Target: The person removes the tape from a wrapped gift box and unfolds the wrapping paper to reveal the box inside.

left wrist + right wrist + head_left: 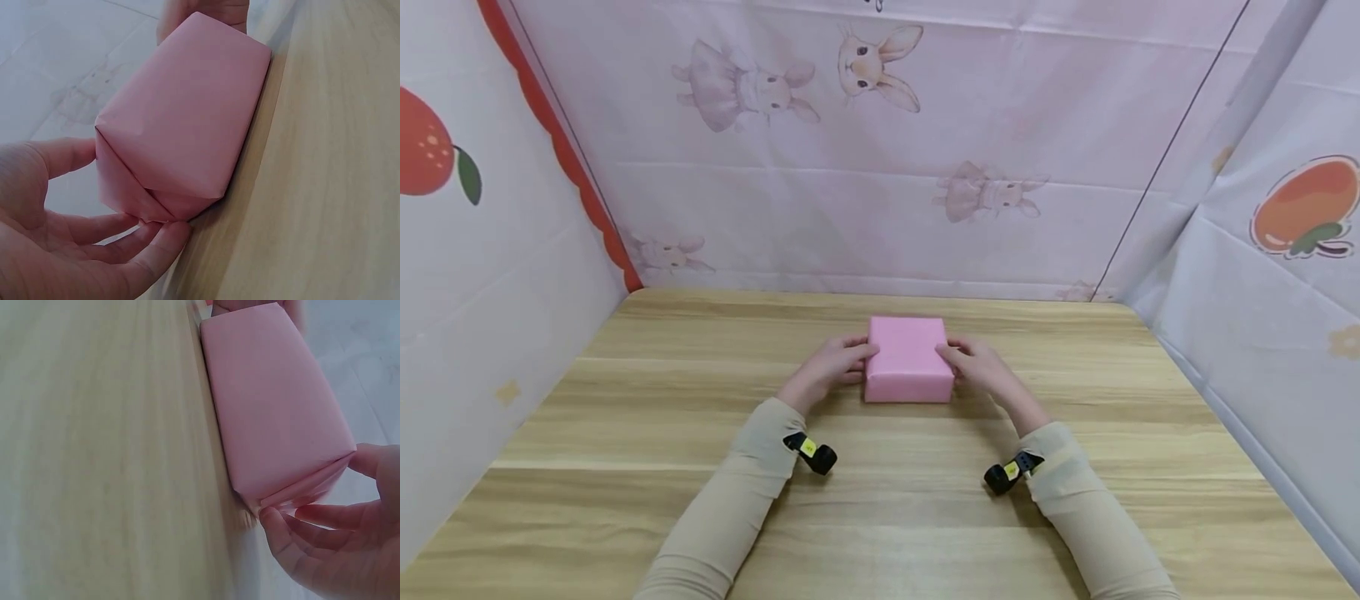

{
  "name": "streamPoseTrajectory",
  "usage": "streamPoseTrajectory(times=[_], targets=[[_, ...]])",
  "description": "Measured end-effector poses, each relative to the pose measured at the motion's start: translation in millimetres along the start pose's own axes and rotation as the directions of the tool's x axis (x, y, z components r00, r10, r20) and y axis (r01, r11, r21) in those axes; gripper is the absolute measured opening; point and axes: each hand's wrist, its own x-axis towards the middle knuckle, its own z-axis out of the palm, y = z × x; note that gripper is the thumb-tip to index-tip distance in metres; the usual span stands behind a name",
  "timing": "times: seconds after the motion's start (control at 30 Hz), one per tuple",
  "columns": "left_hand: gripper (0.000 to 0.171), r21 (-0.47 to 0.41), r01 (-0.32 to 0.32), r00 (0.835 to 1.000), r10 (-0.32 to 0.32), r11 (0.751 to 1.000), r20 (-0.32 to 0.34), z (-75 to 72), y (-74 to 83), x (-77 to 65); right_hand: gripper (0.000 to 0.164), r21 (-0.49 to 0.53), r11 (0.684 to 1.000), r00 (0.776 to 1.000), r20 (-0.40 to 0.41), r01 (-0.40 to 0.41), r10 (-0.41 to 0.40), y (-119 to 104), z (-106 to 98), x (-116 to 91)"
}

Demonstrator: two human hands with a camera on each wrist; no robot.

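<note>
A box wrapped in pink paper (907,354) is at the middle of the wooden table, toward its far side. At its left end my left hand (833,367) holds it, thumb by the top edge and fingertips low on the folded end. My right hand (987,371) grips the opposite end in much the same way. The left wrist view shows the paper folded into flaps on the near end of the pink box (181,106). Folded paper also covers the end by my right fingers (281,540). Whether the underside fully touches the table cannot be told.
The wooden table (880,517) reaches to a pink rabbit-print cloth (880,225) at the back. White printed cloths stand at the left (490,292) and right (1262,308). A small black camera is strapped to each wrist, over beige sleeves (722,508).
</note>
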Motion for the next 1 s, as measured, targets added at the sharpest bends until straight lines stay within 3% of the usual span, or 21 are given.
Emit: streamPoseTrajectory(times=[0.2,0.43,0.7,1.0], targets=[[0.061,-0.022,-0.022,1.0,0.022,1.0,0.013,1.4,3.9,-4.7,0.061,0.014,1.0,1.0,-0.002,0.004,-0.004,-4,-1,-2],[0.06,0.011,-0.098,0.994,0.099,0.995,-0.044,1.3,9.9,-9.6,0.056,0.111,0.992,0.997,-0.051,0.059,-0.053,-11,-4,-7],[0.059,0.004,-0.208,0.975,0.208,0.978,-0.075,1.0,18.0,-16.8,0.051,0.223,0.965,0.988,-0.095,0.141,-0.122,-10,-6,-2],[0.054,-0.075,-0.271,0.96,0.264,0.96,-0.094,5.5,26.1,-23.5,0.053,0.341,0.923,0.979,-0.152,0.178,-0.132,-12,-9,-4]])
